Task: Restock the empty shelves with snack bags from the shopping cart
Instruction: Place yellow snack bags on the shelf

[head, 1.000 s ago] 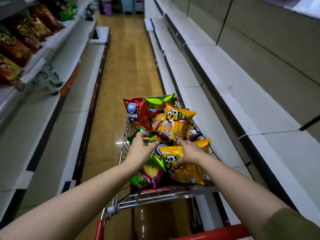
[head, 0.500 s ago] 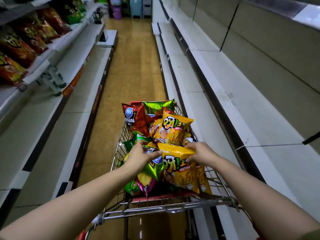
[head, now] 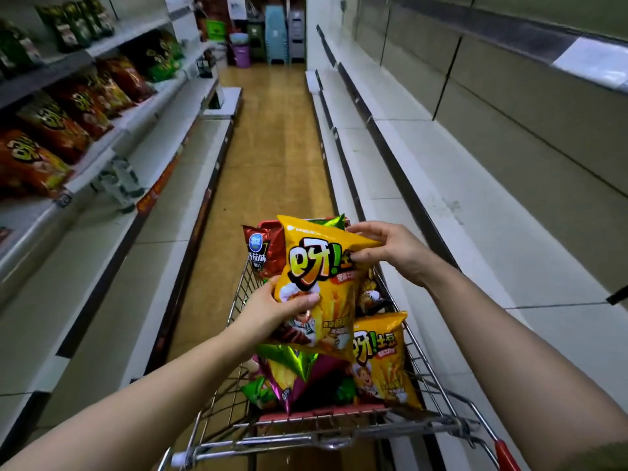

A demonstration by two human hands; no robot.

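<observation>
A wire shopping cart [head: 438, 392] stands in the aisle in front of me, filled with snack bags. A yellow snack bag [head: 319, 266] is lifted above the cart. My left hand [head: 275, 307] grips its lower left part, thumb across the front. My right hand [head: 390, 249] pinches its upper right corner. A second yellow bag [head: 380, 365] lies at the cart's right side. A dark red bag [head: 263, 251] stands at the cart's far end, and green and purple bags [head: 292, 368] lie underneath.
Bare white shelves [head: 475, 205] run along the right side of the aisle. On the left, upper shelves hold red and green snack bags [head: 64, 120], with bare lower shelves [head: 102, 266] beneath. Bins and stacked stools [head: 265, 39] stand at the aisle's far end.
Both hands have lifted one yellow bag up out of the pile in the cart. My left hand moved from the green bag onto the yellow one. The view has tilted upward.
</observation>
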